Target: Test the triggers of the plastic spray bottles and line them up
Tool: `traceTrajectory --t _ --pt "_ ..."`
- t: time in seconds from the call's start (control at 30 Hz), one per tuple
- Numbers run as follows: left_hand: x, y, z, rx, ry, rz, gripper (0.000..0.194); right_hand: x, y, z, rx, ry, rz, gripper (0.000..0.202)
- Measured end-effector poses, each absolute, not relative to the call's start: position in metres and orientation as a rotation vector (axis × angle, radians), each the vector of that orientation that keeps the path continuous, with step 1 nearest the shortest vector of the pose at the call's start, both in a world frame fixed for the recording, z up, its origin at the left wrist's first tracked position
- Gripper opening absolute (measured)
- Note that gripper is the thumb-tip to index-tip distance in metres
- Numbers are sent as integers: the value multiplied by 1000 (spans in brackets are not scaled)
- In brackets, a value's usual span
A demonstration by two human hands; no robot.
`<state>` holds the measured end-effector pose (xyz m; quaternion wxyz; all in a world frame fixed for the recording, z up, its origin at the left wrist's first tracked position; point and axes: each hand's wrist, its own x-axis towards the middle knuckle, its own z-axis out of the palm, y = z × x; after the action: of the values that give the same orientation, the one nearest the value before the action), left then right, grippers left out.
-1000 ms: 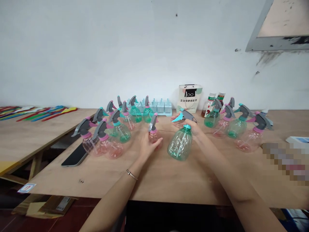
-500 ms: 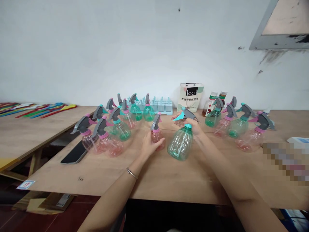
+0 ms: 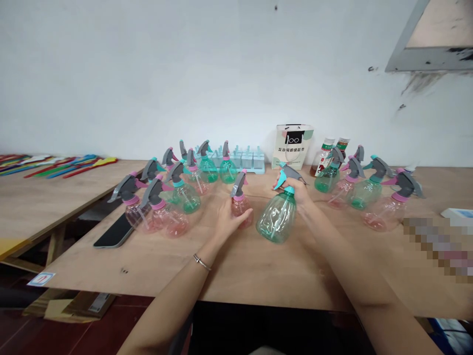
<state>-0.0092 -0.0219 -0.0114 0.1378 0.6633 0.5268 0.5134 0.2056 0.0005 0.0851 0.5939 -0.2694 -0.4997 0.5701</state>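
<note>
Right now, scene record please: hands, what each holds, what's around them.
left hand: wrapped around a small pink spray bottle standing upright on the table
right hand: holding a green spray bottle by the neck, bottle tilted, fingers near the trigger
left group: pink and green spray bottles standing together
right group: more spray bottles near the far right edge
phone: lying flat, screen dark, left of the bottles
back wall items: paper bag, ice-blue tray
</note>
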Motion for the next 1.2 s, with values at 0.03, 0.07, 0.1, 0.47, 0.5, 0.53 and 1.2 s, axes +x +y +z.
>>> traceTrajectory --t 0.03,0.07,0.1,0.47,0.5,0.53,1.2 --pt "-9 -22 -11 1921 1524 1484 51 206 0 85 -641 -1150 1322 20" --pt "-10 -22 -11 1922 1524 1482 51 205 0 85 -643 -1146 1330 21" --pt "-10 -22 -11 1922 1527 1479 51 205 -1 86 -634 -1147 1343 23" --pt "-10 -22 -11 1958 1557 1461 53 209 6 82 -633 -1172 1272 17" --pt "-9 -22 -11 1963 1557 1462 52 210 7 82 -644 -1167 1264 16" --pt "-9 -22 -11 1967 1555 1460 51 210 7 82 -642 -1166 1270 17" --pt "-9 -21 -12 1947 1530 1468 52 222 2 78 -657 -1160 1231 29"
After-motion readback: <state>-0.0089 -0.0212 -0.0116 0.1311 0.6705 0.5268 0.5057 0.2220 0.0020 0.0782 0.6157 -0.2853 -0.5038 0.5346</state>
